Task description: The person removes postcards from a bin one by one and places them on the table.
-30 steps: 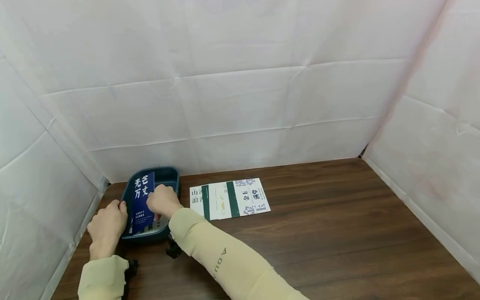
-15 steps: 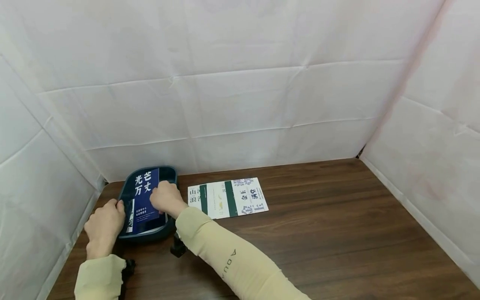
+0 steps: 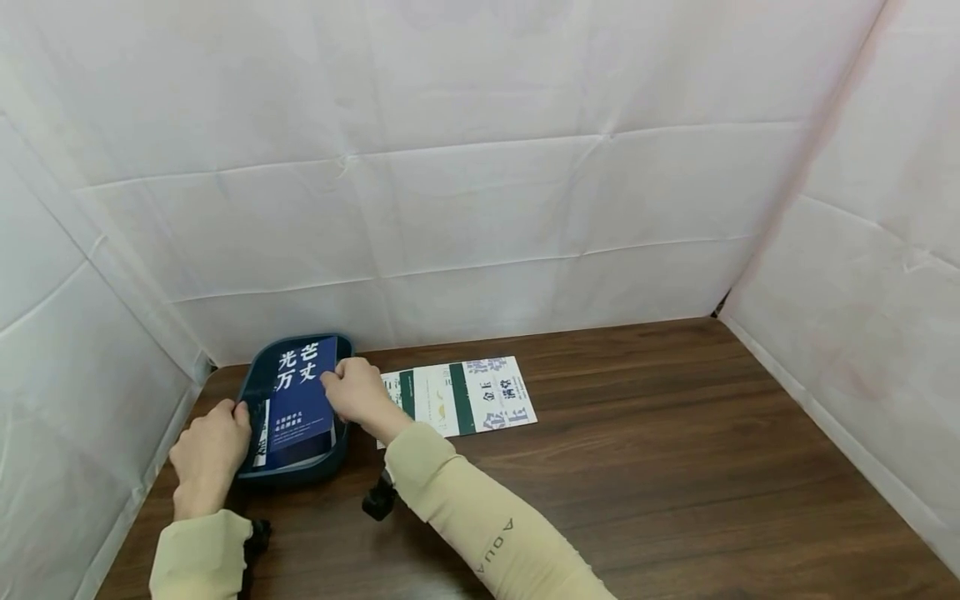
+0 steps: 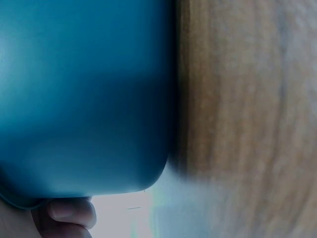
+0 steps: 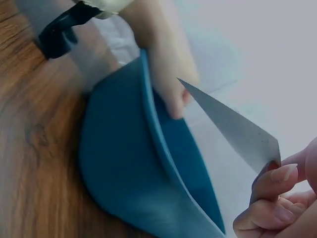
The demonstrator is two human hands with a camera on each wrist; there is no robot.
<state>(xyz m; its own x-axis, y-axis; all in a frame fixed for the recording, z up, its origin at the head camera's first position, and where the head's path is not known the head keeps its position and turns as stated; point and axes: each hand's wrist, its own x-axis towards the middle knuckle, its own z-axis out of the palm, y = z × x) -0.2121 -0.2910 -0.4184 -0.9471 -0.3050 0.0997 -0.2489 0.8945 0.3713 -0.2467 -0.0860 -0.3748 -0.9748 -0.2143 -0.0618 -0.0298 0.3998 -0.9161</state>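
Observation:
At the left back, a teal-blue basin point(image 3: 296, 478) stands on the table, and my left hand point(image 3: 212, 450) grips its left rim. In the left wrist view, fingertips point(image 4: 69, 212) curl at the basin's edge. My right hand point(image 3: 363, 398) pinches a dark blue card point(image 3: 300, 402) with white Chinese characters by its right edge. The card is raised and tilted over the basin; its pale back point(image 5: 240, 131) faces the right wrist view. Beneath it, another card point(image 3: 260, 435) with white and dark print shows inside the basin; the rest of the contents is hidden.
Right of the basin, several white, green and purple-printed cards point(image 3: 501, 393) overlap in a row on the brown wooden table point(image 3: 637, 450). White sheeting point(image 3: 480, 200) closes off the back and both sides. Black wrist camera mounts point(image 3: 378, 498) hang below the sleeves.
My right hand has moved right, bringing the blue card with it toward the basin's right side. The left hand keeps hold of the rim. My right wrist now covers part of the card row.

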